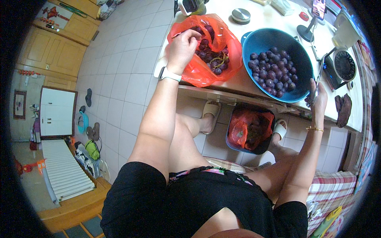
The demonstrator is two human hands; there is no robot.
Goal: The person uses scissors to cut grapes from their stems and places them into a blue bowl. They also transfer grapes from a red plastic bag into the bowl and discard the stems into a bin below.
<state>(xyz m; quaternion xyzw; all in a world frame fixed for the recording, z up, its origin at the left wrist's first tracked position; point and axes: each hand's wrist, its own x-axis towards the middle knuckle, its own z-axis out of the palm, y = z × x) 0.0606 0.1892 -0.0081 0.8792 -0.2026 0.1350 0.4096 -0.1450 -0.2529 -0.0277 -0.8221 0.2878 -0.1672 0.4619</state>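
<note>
Bunches of dark purple grapes [218, 61] with green stems lie inside a thin red plastic bag [205, 78] on the table. My left hand [185, 47] is over the bag's opening, fingers curled down; whether they grip the film or a grape cannot be told. To the right of the bag stands a blue plastic basin [293, 40] with many loose grapes [272, 73] at its bottom. At the basin's right rim, my right hand [321, 96] holds metal scissors [319, 71], their blades pointing away from me.
Below the table edge, a dark bin [249, 151] holds a red bag. A round metal-topped container [241, 15], a phone on a stand [319, 9], a small fan [344, 65] and a dark crumpled item [343, 110] are on the white table [268, 17].
</note>
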